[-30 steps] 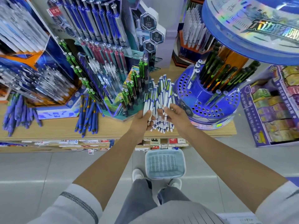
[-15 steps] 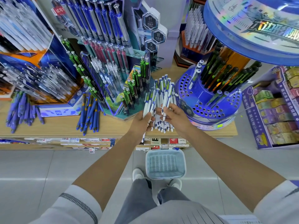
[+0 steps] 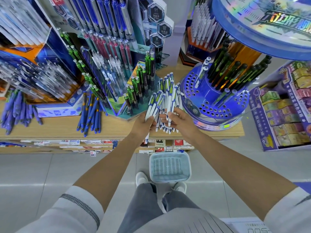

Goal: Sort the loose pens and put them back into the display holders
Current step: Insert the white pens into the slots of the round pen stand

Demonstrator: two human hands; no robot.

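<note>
Your left grip (image 3: 143, 122) curls round a few white-and-blue pens (image 3: 155, 101); your right grip (image 3: 180, 120) pinches one. They've split from the single bundle of a moment ago, so sorting looks begun. The tabletop (image 3: 55, 127) edge lies beneath both grips. The round holder (image 3: 208, 101), just right, offers empty holes, and green pens (image 3: 134, 91) crowd left.

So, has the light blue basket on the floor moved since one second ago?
No. The basket keeps its far rim right at the foot of the wooden shelf, as before.
</note>
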